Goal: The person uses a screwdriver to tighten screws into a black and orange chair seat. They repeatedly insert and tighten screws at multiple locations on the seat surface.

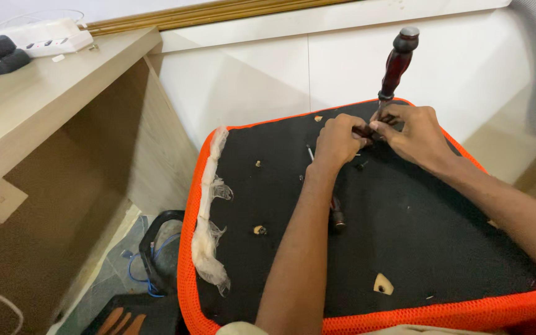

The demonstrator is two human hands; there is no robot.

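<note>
Both forearms reach forward from the lower edge of the view and meet near the middle. The left hand is curled into a loose fist with the knuckles up and the wrist straight. The right hand comes from the right side, palm down, its fingers bent and pinched together. The fingertips of both hands touch each other.

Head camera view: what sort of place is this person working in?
Probably an office or home room used for chair repair. An upturned black seat base with orange mesh edging lies beside a pale wooden desk carrying a white power strip, near white wall panels.
</note>
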